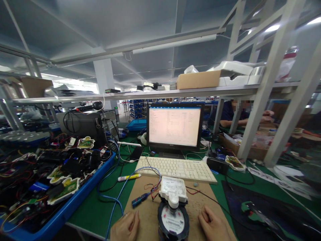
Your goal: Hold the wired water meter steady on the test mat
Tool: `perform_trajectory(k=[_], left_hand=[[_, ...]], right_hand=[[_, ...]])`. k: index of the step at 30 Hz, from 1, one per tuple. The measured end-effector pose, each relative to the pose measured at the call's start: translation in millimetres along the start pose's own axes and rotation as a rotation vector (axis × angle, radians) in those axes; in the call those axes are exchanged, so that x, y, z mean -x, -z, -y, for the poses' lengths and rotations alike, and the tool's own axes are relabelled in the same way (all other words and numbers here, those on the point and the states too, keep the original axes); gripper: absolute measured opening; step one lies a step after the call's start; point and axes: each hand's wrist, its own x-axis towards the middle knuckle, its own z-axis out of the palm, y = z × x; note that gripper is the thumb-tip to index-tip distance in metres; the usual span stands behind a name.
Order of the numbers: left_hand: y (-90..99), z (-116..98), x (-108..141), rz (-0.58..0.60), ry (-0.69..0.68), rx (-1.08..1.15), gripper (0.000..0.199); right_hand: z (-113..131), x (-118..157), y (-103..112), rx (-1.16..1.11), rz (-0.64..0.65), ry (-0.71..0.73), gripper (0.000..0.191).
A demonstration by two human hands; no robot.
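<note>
Left hand (125,227) and right hand (213,223), loosely curled and empty, are rested beside water meter (173,214), lower centre; keyboard (177,169) and monitor (175,126) are seen behind; white module is clipped atop.

A green mat (100,207) is spread over the bench, with a brown board (150,214) laid on it. The water meter (173,214) is seen with a black body, a white dial face and a white module on top. An off-white keyboard (175,169) and a black-framed monitor (175,125) (its screen pale, with fine lines of text) are shown behind. A blue tray (75,201) is filled with green circuit boards (64,189) — red and black wires among them. A yellow-and-white marker (129,177) and a blue cable (117,197) are seen on the mat.
</note>
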Motion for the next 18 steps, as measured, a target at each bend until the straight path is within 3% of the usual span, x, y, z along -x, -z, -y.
perform_trajectory(k=[18], left_hand=[[-1.3, 0.6, 0.7, 0.006, 0.002, 0.003, 0.043]], right_hand=[[-0.8, -0.3, -2.3, -0.009, -0.04, -0.011, 0.027]])
